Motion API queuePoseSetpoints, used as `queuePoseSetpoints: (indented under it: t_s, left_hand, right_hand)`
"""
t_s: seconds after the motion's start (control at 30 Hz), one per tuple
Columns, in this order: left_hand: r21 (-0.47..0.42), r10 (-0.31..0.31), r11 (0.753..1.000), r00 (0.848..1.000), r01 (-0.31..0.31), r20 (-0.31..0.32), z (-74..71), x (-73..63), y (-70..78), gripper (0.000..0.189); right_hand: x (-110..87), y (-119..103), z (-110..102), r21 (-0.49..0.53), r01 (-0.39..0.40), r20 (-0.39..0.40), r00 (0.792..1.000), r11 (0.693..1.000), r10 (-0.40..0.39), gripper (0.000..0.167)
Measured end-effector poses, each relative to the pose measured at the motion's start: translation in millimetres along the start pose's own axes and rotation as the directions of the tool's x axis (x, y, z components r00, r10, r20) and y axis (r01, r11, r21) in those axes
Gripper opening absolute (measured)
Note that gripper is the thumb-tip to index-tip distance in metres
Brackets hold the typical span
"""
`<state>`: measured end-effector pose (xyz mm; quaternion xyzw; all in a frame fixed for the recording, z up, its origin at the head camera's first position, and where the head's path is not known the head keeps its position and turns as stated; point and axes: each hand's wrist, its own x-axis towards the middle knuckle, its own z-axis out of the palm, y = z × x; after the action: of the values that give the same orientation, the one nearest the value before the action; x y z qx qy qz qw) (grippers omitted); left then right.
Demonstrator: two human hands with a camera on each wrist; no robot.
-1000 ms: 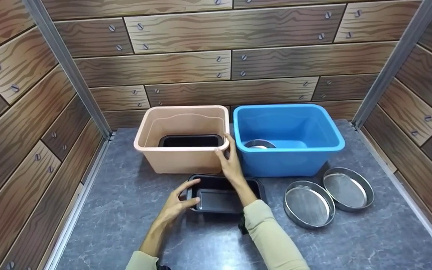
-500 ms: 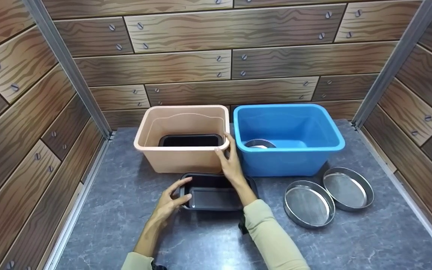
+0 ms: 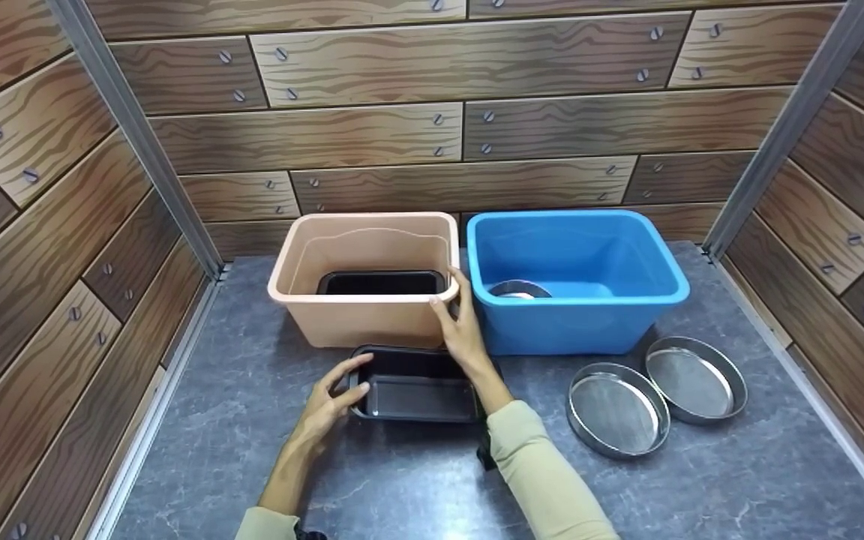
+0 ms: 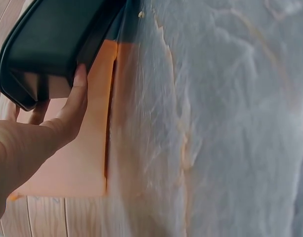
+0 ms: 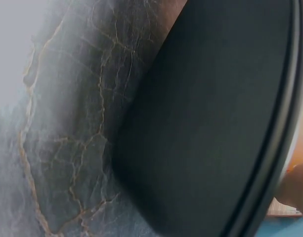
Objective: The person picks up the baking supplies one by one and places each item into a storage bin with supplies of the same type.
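My left hand [image 3: 319, 409] grips the left end of a black loaf pan [image 3: 417, 396], thumb over the near part of that end and fingers at the far part. In the left wrist view the pan [image 4: 45, 47] is tilted above the grey surface. My right hand [image 3: 466, 334] holds the front right corner of a peach plastic bin [image 3: 364, 324], and its forearm passes over the pan's right end, hiding part of it. A second dark pan [image 3: 383, 283] lies inside that bin. In the right wrist view the loaf pan's underside [image 5: 205, 118] fills much of the picture.
A blue bin [image 3: 567, 328] stands just right of the peach one, with a round metal pan [image 3: 520, 288] inside. Two round metal pans [image 3: 616, 416] lie side by side on the right of the grey tabletop [image 3: 207, 420]. Wood-patterned walls [image 3: 372, 135] enclose three sides.
The loaf pan has moved left in front of the peach bin, along with my left hand. My right hand stays at the bin's corner.
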<state>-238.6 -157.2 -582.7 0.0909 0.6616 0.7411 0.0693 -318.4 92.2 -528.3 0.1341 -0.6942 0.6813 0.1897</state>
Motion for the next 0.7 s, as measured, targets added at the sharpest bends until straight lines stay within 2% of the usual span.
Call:
queuePoseSetpoints:
  t_s: [0.17,0.33,0.43,0.7]
  left_hand:
    - [-0.040,0.006,0.999,1.000,-0.007,-0.005,-7.0,-1.9,0.8,0.046]
    - [-0.106,-0.001,0.994,1.000,0.002,0.016,-13.9,-4.2,3.4,0.049]
    - [-0.122,-0.004,0.992,1.000,0.005,0.004,-17.5,-5.4,5.3,0.049]
    - [-0.125,0.015,0.992,0.999,-0.020,-0.039,-24.5,-8.6,11.6,0.046]
  right_hand:
    - [-0.5,-4.4,1.2,0.033,0.019,-0.001,1.000,0.999,-0.019,0.062]
    - [-0.9,-4.9,0.4,0.025,0.033,0.003,0.999,0.999,-0.033,0.061]
    - [-1.0,-3.9,0.1,0.018,0.040,0.003,0.999,0.999,-0.040,0.061]
    - [5.4,25.8,1.1,-0.016,0.043,-0.014,0.999,0.999,-0.043,0.062]
